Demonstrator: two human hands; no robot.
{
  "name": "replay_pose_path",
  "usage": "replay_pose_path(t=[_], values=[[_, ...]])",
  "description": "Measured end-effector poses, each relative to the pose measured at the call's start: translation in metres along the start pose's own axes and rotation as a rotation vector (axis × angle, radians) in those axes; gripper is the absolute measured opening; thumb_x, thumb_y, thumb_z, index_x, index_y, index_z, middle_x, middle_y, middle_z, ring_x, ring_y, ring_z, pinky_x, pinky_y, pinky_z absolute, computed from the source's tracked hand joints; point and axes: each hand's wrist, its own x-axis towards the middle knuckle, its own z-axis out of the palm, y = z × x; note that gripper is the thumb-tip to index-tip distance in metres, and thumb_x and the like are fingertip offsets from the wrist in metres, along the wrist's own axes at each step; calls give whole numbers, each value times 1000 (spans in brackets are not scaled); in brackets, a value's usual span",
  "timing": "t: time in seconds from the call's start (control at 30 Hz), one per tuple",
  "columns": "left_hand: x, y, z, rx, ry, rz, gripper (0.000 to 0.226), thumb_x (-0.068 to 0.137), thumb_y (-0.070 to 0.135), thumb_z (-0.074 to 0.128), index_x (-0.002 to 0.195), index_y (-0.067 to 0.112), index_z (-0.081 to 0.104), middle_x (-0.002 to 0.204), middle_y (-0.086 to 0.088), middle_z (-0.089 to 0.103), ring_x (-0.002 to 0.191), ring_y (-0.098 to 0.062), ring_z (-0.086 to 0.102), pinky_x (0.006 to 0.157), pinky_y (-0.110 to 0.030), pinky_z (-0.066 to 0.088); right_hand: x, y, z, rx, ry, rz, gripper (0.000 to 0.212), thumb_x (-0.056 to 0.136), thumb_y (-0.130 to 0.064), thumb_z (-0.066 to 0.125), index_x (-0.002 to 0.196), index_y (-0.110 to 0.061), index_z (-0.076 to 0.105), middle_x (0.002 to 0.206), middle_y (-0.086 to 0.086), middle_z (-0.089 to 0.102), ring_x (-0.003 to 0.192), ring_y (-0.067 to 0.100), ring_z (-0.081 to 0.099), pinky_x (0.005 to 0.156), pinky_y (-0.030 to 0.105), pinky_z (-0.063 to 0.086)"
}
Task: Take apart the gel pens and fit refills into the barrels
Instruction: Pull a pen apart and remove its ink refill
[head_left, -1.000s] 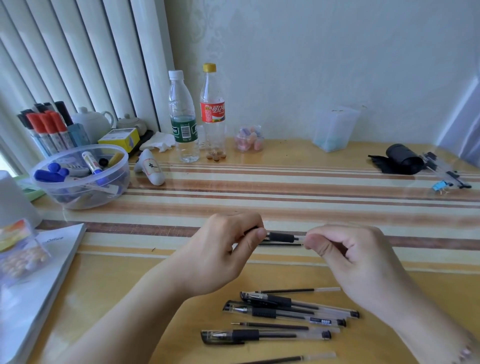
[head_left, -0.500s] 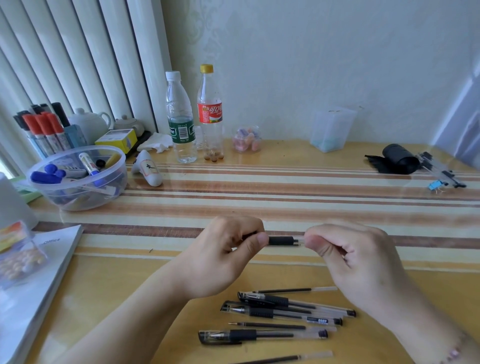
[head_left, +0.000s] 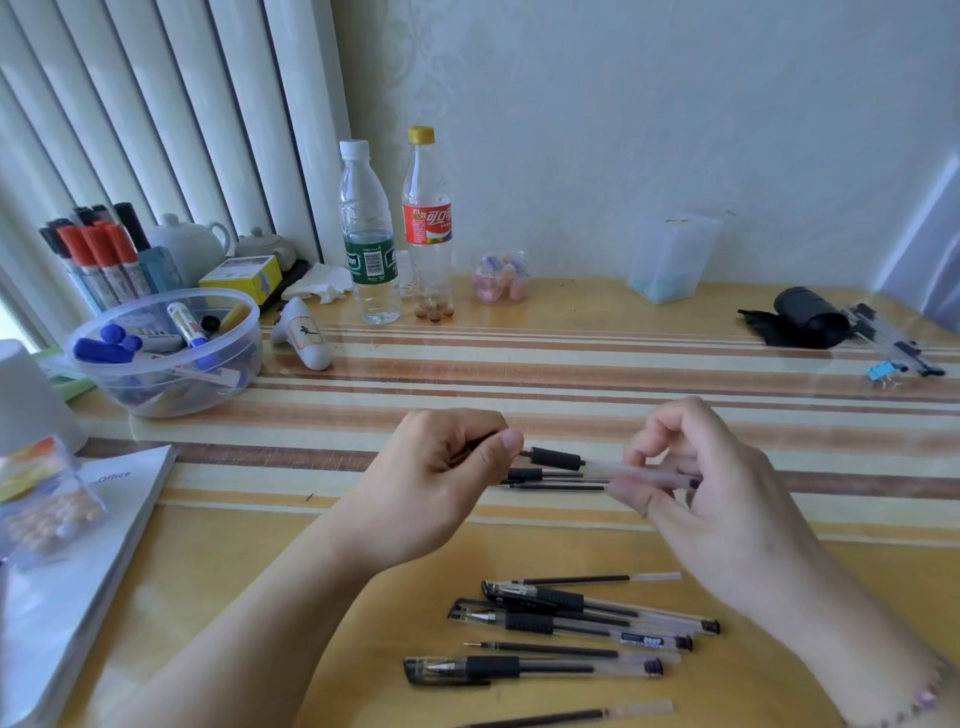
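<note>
A gel pen (head_left: 556, 459) was held level in mid-air at the centre of the frame, above a striped table (head_left: 623, 364), its long axis running left to right with the tip end toward the left. The left hand (head_left: 441, 478) pinched that end between thumb and curled fingers, hiding the tip; the right hand (head_left: 691, 483) pinched the clear barrel (head_left: 639, 472) with its fingertips, the other fingers loosely raised. Gripping opposite ends this way probably allowed the two halves to be twisted or pulled apart. Just below the pen was a faint reflection on the glossy table. At the lower centre lay several more pens (head_left: 571, 618) and loose refills (head_left: 597, 578), roughly parallel, probably waiting their turn. A tub of markers (head_left: 166, 353) sat at the left.
</note>
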Motion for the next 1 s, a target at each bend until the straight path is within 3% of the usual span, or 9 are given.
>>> replay_pose_path(t=[0.07,0.17,0.27,0.47,0.57,0.67,0.8,0.87,1.0], values=[[0,-1,1,15,-9,-19,46,97,43,42,64,11,49,57,4,40,52,-10,35,50,-28,30,-1,0,1,67,-53,6,33,77,-62,57,98,-38,45,76,-5,64,53,19,59,52,32,51],[0,-3,3,46,-35,-73,35,99,35,50,73,16,63,56,5,48,51,-8,40,50,-28,34,-1,-3,2,52,-93,-42,41,88,-64,43,119,-39,55,70,-11,66,57,10,60,53,26,51],[0,-3,1,44,-37,-102,21,97,22,56,80,18,68,57,5,51,50,-5,40,50,-18,33,0,-2,-1,-13,-81,-65,39,91,-58,42,101,-34,71,83,-23,70,76,1,66,60,28,56],[1,-6,-8,41,26,-149,20,95,12,57,78,18,65,62,-13,54,51,-9,39,50,-22,33,2,4,-8,-126,-61,-54,32,88,-54,49,87,-32,73,71,-19,69,63,5,63,52,29,53],[2,-7,-14,81,47,-182,21,91,9,57,74,19,63,56,-6,47,50,-9,36,49,-22,32,4,5,-15,-174,-71,-5,26,82,-54,49,85,-37,68,73,-25,66,76,0,62,53,18,48],[2,-10,-28,112,119,-211,22,90,8,57,72,19,63,53,-2,45,49,-8,37,48,-21,32,6,18,-27,-203,-161,136,5,87,-43,57,84,-41,54,75,-18,60,67,4,57,56,25,48],[3,-15,-46,125,253,-278,22,91,7,57,71,13,64,46,8,40,39,-5,32,40,-13,27,6,24,-37,-157,-364,311,19,78,-47,70,89,-41,56,63,-29,46,55,-13,45,60,16,37],[3,-16,-48,104,284,-300,21,91,6,56,72,11,65,45,8,39,37,-5,31,38,-13,27,5,20,-34,-112,-476,332,20,73,-47,76,84,-36,63,48,-21,42,45,-5,43,53,14,34],[3,-15,-44,101,268,-292,21,91,7,56,72,10,65,51,-1,41,41,-6,30,40,-16,26,3,16,-23,-144,-634,276,21,70,-49,78,78,-34,67,55,-14,42,53,2,47,65,21,50]])
